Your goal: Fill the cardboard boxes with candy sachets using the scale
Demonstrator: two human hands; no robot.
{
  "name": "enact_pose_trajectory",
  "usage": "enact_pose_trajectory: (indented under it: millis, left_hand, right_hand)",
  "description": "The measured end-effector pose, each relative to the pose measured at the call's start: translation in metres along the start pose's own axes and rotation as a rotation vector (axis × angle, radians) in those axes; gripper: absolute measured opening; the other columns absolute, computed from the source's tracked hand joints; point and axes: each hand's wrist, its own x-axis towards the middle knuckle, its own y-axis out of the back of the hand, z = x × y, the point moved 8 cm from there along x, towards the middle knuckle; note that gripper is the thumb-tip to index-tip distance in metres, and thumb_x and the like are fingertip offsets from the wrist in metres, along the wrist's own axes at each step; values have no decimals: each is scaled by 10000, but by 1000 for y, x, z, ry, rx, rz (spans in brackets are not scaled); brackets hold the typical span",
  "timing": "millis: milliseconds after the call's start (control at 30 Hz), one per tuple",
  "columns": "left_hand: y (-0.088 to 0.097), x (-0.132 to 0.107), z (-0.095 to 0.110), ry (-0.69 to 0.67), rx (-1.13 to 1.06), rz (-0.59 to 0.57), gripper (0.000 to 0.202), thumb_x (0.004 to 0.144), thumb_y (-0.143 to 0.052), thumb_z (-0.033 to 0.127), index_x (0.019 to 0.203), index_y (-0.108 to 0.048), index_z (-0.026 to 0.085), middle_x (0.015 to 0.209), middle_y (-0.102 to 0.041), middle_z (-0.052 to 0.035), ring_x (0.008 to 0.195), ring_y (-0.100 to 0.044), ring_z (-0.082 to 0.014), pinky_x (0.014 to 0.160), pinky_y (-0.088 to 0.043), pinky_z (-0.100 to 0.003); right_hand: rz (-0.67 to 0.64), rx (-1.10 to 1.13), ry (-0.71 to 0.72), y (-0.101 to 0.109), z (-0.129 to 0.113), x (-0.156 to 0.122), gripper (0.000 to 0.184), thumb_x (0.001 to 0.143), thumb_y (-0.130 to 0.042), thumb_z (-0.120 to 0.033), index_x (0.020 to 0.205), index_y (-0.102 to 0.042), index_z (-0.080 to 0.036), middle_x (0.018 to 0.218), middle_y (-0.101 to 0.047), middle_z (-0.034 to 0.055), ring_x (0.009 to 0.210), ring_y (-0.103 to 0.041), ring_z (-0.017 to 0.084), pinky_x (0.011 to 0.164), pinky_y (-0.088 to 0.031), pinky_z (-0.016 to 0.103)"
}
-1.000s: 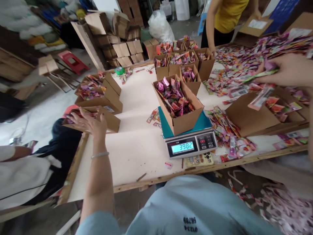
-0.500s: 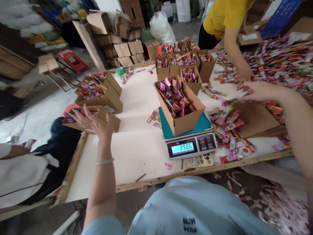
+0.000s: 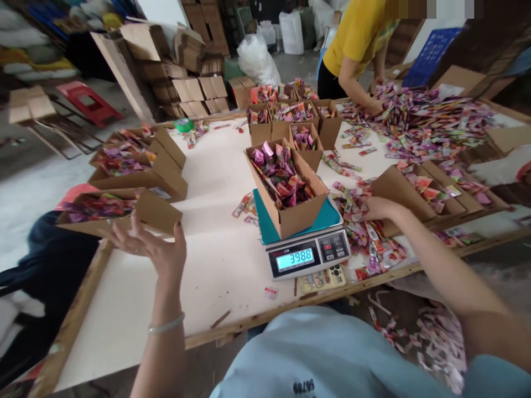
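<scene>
My left hand point(image 3: 151, 243) is raised over the table's left side, empty, with its fingers spread. Just behind it stands a small carton point(image 3: 160, 213) of purple and red snack packets. My right hand point(image 3: 381, 210) reaches into a loose pile of packets point(image 3: 360, 224) right of the scale; its fingertips are lost among them, so I cannot see whether it grips any. Between my hands, a full open carton point(image 3: 286, 221) of packets sits at an angle on the teal pan of a digital scale point(image 3: 307, 256). The display seems to read 398.8. Neither hand touches this carton.
Filled cartons point(image 3: 286, 124) stand at the back, others at the left edge and right point(image 3: 435, 193). A co-worker in yellow point(image 3: 357, 38) handles a large packet heap point(image 3: 440, 119). Another person sits at left. A phone point(image 3: 321, 279) lies by the scale; green tape point(image 3: 183, 125) lies behind.
My right hand has come down and inward from above the right cartons into the pile by the scale. My view has shifted right; my left hand stays open. The display changed from 398.6.
</scene>
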Motion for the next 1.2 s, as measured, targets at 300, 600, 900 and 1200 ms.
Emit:
enact_pose_trajectory:
  millis: [300,600,900,1200]
  left_hand:
    - [7,-7,21,55,-12,-8,884,922,-605,575,1615,-246,159,1727,-114,-238,1651,8,-400,1323,-49,-622]
    - [10,-12,64,48,-5,-47,877,943,-605,539,1629,-188,185,1736,-97,-223,1657,98,-369,1337,-75,-612]
    - [10,-43,6,147,1,-93,857,965,-572,565,1624,-208,156,1728,-108,-238,1666,20,-347,1351,-86,-550]
    - [-38,-85,33,170,-111,-205,830,972,-592,497,1620,-225,130,1728,-144,-260,1667,-51,-321,1340,-180,-506]
  right_hand:
    - [-21,-211,-151,79,-19,-39,204,893,-591,-350,748,-641,-217,782,-679,125,746,-657,294,747,-534,449]
    - [496,19,252,199,-212,-46,423,931,-616,-601,983,-725,-195,694,-601,53,770,-646,247,866,-560,450]
    - [656,246,142,172,-160,-55,370,933,-639,-507,1165,-720,-230,1056,-733,110,922,-696,278,892,-573,471]
    - [629,563,191,146,-141,-43,529,901,-652,-600,1316,-597,-277,1233,-696,120,1082,-684,266,807,-612,403]
